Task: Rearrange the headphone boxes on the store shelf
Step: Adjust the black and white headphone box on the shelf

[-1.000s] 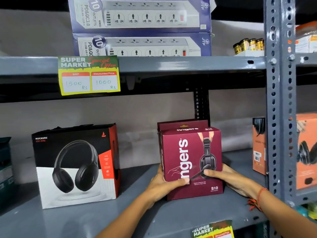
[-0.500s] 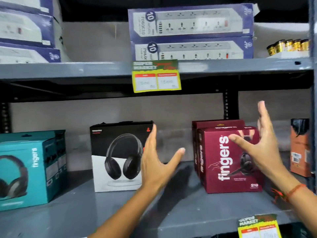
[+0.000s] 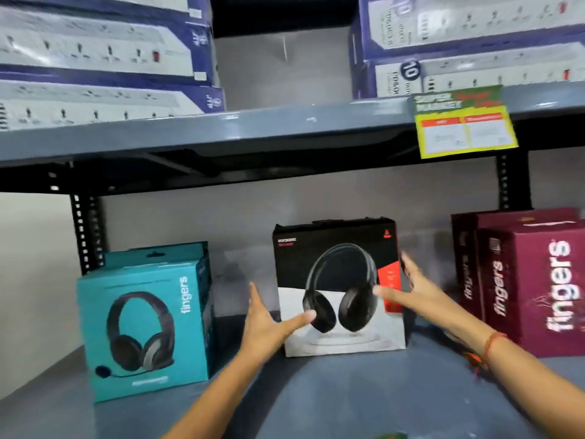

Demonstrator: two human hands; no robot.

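Note:
A black-and-white headphone box (image 3: 335, 267) stands upright in the middle of the grey shelf (image 3: 316, 394). My left hand (image 3: 269, 324) is spread open at the box's left edge, thumb over its front. My right hand (image 3: 414, 293) is spread open at the box's right edge, thumb across the front. Neither hand clearly grips it. A teal headphone box (image 3: 142, 321) stands to the left. Two maroon "fingers" boxes (image 3: 531, 289) stand one behind the other at the right.
The upper shelf (image 3: 253, 131) carries stacked blue power-strip boxes (image 3: 104, 58) on both sides. A yellow price tag (image 3: 465, 125) hangs from its edge. A black perforated upright (image 3: 84, 229) stands at the back left. The image is motion-blurred.
Both hands let go of the maroon box, opened, and moved left to either side of the black-and-white box. The view swung left, bringing the teal box in.

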